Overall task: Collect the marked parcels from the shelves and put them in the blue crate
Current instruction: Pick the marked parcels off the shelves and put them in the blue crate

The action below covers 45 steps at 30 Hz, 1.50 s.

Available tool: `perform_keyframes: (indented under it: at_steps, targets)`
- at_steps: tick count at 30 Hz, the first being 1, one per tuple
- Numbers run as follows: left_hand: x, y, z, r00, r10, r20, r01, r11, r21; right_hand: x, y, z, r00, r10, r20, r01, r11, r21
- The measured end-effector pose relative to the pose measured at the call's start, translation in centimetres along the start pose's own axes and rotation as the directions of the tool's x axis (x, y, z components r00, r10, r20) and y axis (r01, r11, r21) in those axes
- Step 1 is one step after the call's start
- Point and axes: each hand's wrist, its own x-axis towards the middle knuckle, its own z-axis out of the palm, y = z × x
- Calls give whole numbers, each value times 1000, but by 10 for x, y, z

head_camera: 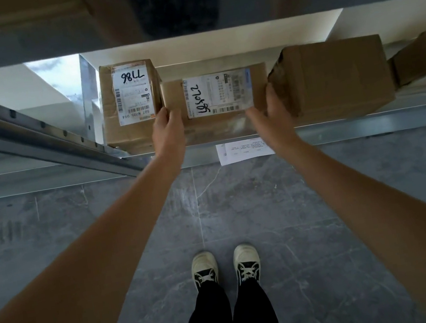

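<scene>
grey stone floor is seen below a metal shelf (pixel 367 120), where the middle parcel (pixel 219 121) is gripped at both ends by the left hand (pixel 167 129) and right hand (pixel 272 112); stiff, probably light cardboard.

Grey veined stone-tile floor (pixel 324 199), grey metal shelving (pixel 368 125), pale wall (pixel 215 43) behind, soft daylight

Neighbouring boxes (pixel 131 101) (pixel 332 78) crowd the middle parcel (pixel 216 99).
</scene>
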Motion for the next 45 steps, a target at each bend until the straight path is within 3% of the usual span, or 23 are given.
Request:
perform_keyframes:
  at_steps: [3, 5, 9, 11, 13, 14, 16, 17, 18, 20, 21, 23, 25, 29, 32, 37, 41, 45]
  targets:
    - [-4, 2, -3, 999, 0, 42, 0, 1000, 1, 6, -3, -6, 997, 65, 49, -67, 997, 37]
    - [-10, 10, -1, 999, 44, 26, -46, 996, 80, 6, -7, -20, 998, 31, 47, -33, 999, 39]
    - [-18, 37, 20, 975, 217, 41, -220, 945, 243, 0, 6, -70, 976, -123, -180, 129, 991, 22]
    - [-26, 47, 36, 966, 257, 2, -238, 894, 379, -3, 27, -107, 929, -175, -327, 153, 984, -91]
    - [-37, 45, 54, 910, 411, -52, -328, 791, 516, 0, 53, -143, 875, -199, -441, 136, 976, -171]
    - [-43, 37, 67, 860, 509, -36, -408, 728, 552, 6, 65, -160, 867, -160, -471, 89, 982, -168]
    - [-60, 16, 106, 792, 609, 43, -535, 659, 530, 23, 86, -189, 883, 89, -460, -122, 992, -41]
    - [-70, 3, 130, 810, 585, 35, -532, 708, 464, 31, 96, -201, 898, 219, -382, -220, 975, 41]
    - [-78, -9, 155, 870, 492, -8, -460, 818, 345, 37, 104, -211, 916, 297, -269, -280, 955, 99]
    - [-89, -20, 198, 992, 104, -77, -101, 994, 31, 42, 111, -222, 941, 337, -26, -333, 937, 106]
    - [-91, -22, 212, 992, -111, -63, 102, 987, -124, 41, 111, -225, 942, 332, 58, -336, 936, 106]
    - [-96, -18, 231, 957, -287, 29, 284, 916, -283, 38, 108, -230, 945, 300, 132, -318, 936, 149]
    - [-102, -9, 238, 968, -249, 37, 251, 940, -233, 37, 107, -236, 963, 237, 127, -258, 946, 196]
    - [-95, 17, 236, 982, -92, -167, 78, 993, -88, 38, 103, -234, 982, 152, 113, -171, 967, 190]
    - [-76, 30, 233, 954, -46, -298, 21, 996, -85, 42, 106, -228, 967, 202, 156, -236, 940, 246]
    - [-55, 29, 229, 974, 89, -210, -47, 979, 198, 51, 118, -213, 949, 225, 219, -292, 889, 351]
    - [-60, 29, 231, 981, 45, -191, -2, 976, 217, 48, 121, -212, 913, 302, 275, -401, 792, 460]
    - [-71, 31, 236, 983, -111, -144, 118, 992, 43, 48, 120, -225, 907, 366, 206, -420, 780, 465]
